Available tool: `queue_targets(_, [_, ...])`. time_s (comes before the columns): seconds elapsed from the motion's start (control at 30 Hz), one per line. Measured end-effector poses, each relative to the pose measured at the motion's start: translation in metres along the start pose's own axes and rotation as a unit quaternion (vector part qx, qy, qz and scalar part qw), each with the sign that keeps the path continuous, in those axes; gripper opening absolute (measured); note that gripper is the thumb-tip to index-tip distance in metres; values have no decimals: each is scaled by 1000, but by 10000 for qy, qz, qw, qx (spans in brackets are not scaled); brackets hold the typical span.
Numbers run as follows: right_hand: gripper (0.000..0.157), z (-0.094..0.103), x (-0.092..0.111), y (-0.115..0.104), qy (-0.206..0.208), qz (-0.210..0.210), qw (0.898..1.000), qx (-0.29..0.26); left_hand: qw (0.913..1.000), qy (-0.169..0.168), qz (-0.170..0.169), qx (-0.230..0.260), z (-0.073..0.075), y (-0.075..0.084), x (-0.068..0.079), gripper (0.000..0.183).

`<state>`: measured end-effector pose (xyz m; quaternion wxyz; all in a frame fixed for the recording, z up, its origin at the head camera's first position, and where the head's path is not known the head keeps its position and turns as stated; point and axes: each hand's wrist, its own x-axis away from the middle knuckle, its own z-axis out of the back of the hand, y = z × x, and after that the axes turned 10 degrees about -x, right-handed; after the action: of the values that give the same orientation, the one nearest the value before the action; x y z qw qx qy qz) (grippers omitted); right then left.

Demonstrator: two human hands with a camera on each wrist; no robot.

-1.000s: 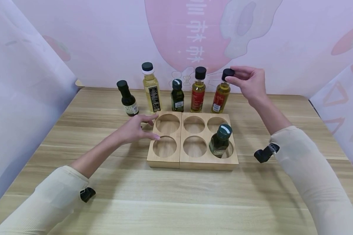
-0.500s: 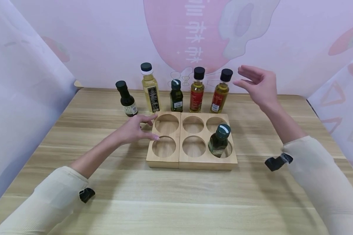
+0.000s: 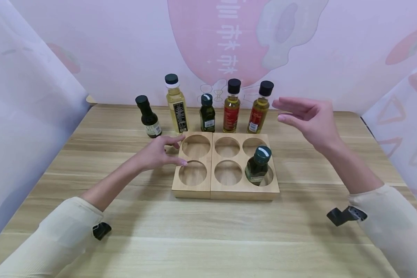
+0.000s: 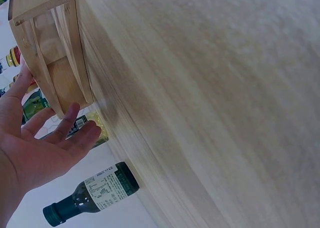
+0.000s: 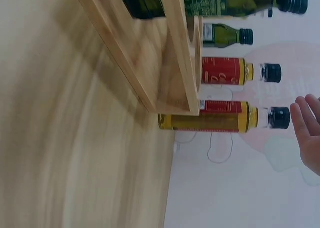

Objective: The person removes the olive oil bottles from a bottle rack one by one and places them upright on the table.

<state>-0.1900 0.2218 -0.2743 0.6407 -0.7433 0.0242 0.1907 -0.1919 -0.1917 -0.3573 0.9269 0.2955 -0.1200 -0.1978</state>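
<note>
My left hand [image 3: 161, 154] rests at the left end of the wooden rack [image 3: 241, 196], thumb and index fingertips at its edge, fingers loosely spread. The rack has round holes in two rows. A green-capped dark bottle [image 3: 258, 166] stands in its front right hole; the other holes hold nothing. My right hand [image 3: 312, 119] is held in the air at the right, fingers nearly straight and thumb apart, holding nothing. Nearest to it stands a red-labelled oil bottle [image 3: 258, 114] with a black cap, also seen in the right wrist view beside my fingers [image 5: 300, 123].
Behind the rack stand another red-labelled oil bottle [image 3: 231, 116], a small green bottle [image 3: 207, 116] and a tall pale-yellow oil bottle [image 3: 177, 110]. A dark bottle [image 3: 150, 119] with a white label stands at the left. A printed cloth [image 3: 125, 50] hangs behind the wooden table [image 3: 208, 235].
My right hand has let go of the right red-labelled bottle's cap and moved right, then down toward me. That bottle stays upright behind the rack. My left hand keeps its place at the rack.
</note>
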Motion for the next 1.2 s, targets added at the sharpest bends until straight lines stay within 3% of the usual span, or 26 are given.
queue_targets(0.3, [39, -6, 24, 8, -1127, -26, 9936, -102, 10000, -20, -8, -34, 0, 1, 0, 88])
queue_targets(0.5, [41, -14, 36, 15, -1734, -199, 9845, 193, 10000, -12, -41, -42, 0, 1, 0, 87])
queue_targets(0.67, [43, -18, 41, 18, -1910, -241, 9800, 507, 9999, -15, -26, -106, 0, 0, -1, 87])
queue_targets(1.2, [36, -20, 42, 22, -1940, -226, 9802, 338, 9999, -4, -26, -112, -1, -1, -1, 88])
